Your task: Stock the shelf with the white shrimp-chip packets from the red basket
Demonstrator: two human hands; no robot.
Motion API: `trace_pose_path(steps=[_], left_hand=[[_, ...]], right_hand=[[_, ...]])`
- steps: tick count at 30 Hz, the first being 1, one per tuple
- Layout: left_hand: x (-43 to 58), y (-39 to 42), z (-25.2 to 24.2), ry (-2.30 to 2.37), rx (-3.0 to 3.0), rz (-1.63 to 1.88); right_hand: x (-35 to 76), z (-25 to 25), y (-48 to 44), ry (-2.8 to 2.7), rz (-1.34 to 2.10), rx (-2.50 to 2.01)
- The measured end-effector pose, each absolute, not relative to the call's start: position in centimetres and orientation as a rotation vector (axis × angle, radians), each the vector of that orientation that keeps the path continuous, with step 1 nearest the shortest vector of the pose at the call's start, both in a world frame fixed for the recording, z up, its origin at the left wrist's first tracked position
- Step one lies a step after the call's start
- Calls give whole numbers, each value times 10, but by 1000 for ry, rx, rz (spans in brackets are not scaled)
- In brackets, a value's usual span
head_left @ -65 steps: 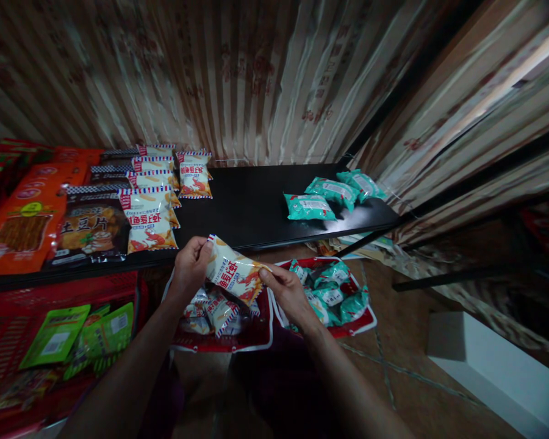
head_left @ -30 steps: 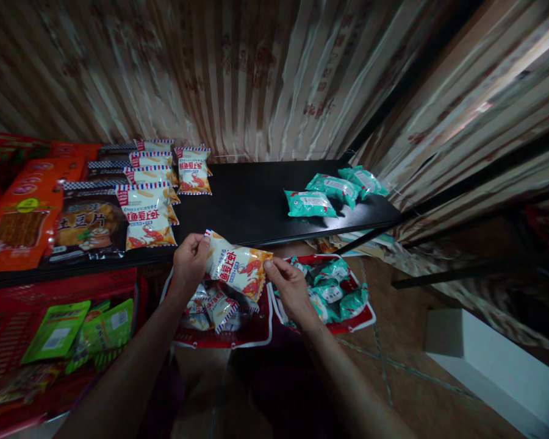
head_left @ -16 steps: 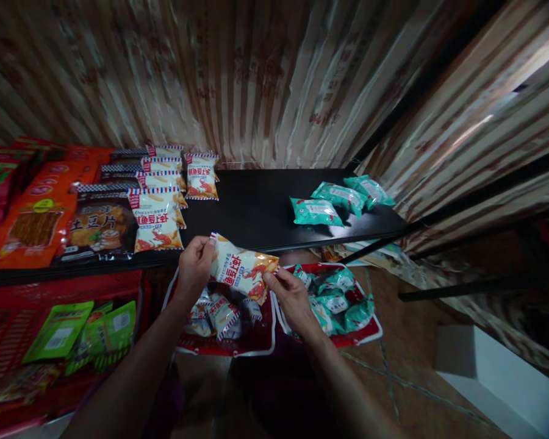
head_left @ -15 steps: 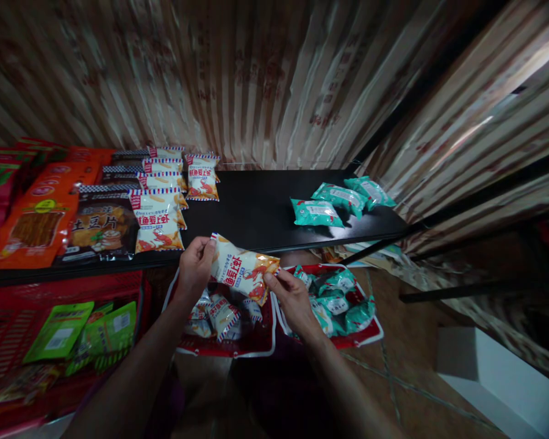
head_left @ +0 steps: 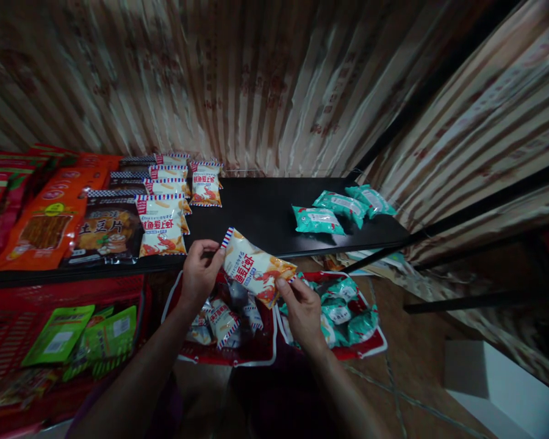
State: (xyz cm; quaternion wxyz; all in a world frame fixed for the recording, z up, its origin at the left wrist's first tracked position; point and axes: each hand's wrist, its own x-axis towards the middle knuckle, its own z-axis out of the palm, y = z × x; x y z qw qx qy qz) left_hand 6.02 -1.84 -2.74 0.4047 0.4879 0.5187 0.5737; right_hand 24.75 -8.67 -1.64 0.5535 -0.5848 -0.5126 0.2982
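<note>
A small white and orange snack bag [head_left: 256,268] with red lettering is held tilted above the baskets, just in front of the shelf edge. My left hand [head_left: 200,272] is closed at its striped upper-left end, thumb and fingertips at the edge. The lower-right corner sits pinched between the thumb and fingers of my right hand [head_left: 304,314]. Below, a red basket [head_left: 260,353] with a white rim contains more of these bags [head_left: 222,320]. Matching bags [head_left: 162,225] stand in rows on the black shelf [head_left: 256,195], left of its middle.
Several teal packets [head_left: 318,219] lie on the shelf's right part; more fill a second red basket [head_left: 370,347]. Orange packs [head_left: 43,228] and dark chip bags [head_left: 107,228] stand at left. Green packets [head_left: 59,332] lie in a red crate [head_left: 4,329]. Black bars [head_left: 439,228] cross at right, above a white box [head_left: 503,384].
Both hands and the snack bag have shifted slightly right, and the bag slants a little more steeply. The whole view has moved slightly too.
</note>
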Motion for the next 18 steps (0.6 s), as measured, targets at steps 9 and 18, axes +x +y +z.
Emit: trace_pose_path(steps=[9,18], left_hand=[[58,-21,-24,1328,1397,1488],[69,-26,-20,814,683,1241]], right_hand=[[248,-13,-93,-1826,127,-1039],[233,-11,-94,-2016,-135,-1049]])
